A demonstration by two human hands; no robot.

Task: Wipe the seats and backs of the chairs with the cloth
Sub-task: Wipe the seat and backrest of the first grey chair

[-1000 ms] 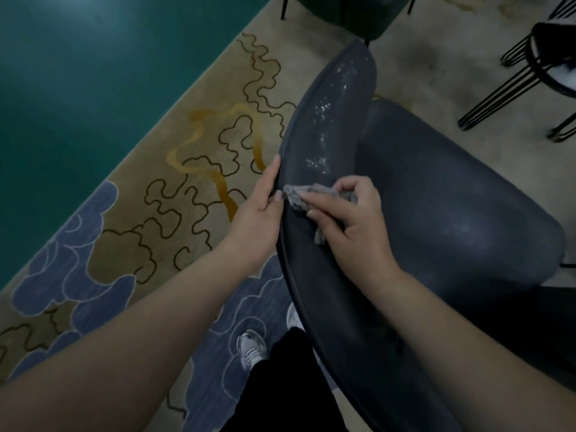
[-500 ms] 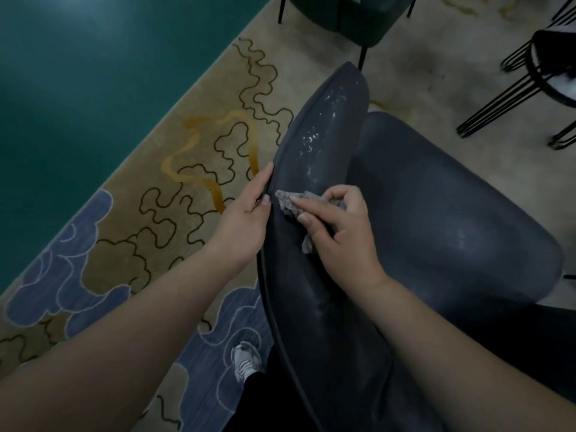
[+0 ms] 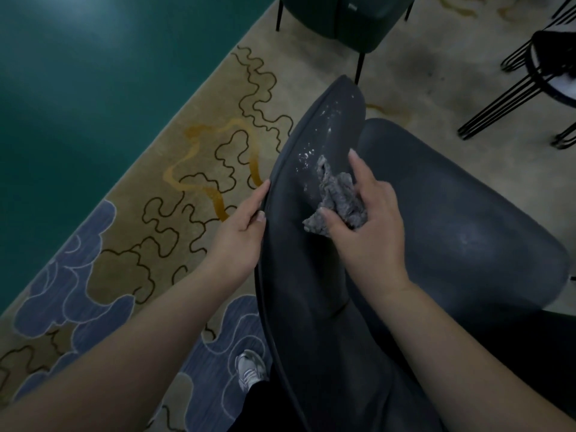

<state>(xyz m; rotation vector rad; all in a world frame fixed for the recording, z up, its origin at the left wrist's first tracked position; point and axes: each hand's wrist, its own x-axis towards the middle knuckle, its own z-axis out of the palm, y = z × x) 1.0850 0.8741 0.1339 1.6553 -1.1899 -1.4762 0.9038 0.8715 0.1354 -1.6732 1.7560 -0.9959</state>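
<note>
A dark grey padded chair fills the middle of the head view, its curved back (image 3: pixel 299 275) running up to a tip and its seat (image 3: pixel 452 219) to the right. White specks (image 3: pixel 307 155) dot the upper back. My right hand (image 3: pixel 371 232) grips a crumpled grey cloth (image 3: pixel 338 198) against the inner face of the back, just below the specks. My left hand (image 3: pixel 241 229) holds the back's outer edge, thumb on the rim, fingers hidden behind it.
A dark green chair (image 3: pixel 346 17) stands beyond the grey one. Black wire-legged chairs (image 3: pixel 530 76) are at the upper right. A patterned beige and blue carpet (image 3: pixel 174 182) meets a teal floor (image 3: pixel 78 73) on the left. My shoe (image 3: pixel 249 369) shows below.
My right hand has turned and slid the cloth up the back toward the white specks, and the cloth now bunches out of the hand. My left hand keeps its hold on the edge.
</note>
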